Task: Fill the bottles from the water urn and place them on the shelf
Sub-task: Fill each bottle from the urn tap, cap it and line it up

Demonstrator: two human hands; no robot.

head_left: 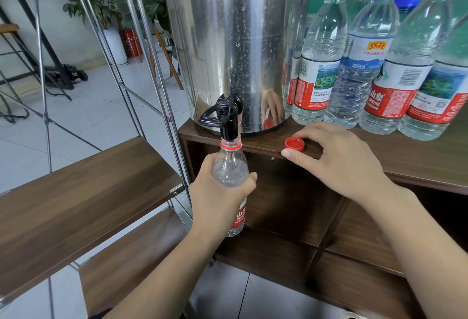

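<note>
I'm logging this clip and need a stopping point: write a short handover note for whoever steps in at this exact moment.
Left hand grips the uncapped clear plastic bottle, mouth up against the black tap of the steel water urn.
Right hand rests on the brown wooden counter, fingers touching the loose red cap.
Capped bottles stand beside the urn.
Left: finish filling, cap, move to the wooden shelf.

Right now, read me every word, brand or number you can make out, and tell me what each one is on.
"SPRING": red label of the bottle gripped by the left hand.
"凉白水": blue label of the white-capped bottle.
"山泉", "SPRING", "550ml": red label of the bottle to its right.
Fine print and barcodes on all labels: too small to read.
</note>
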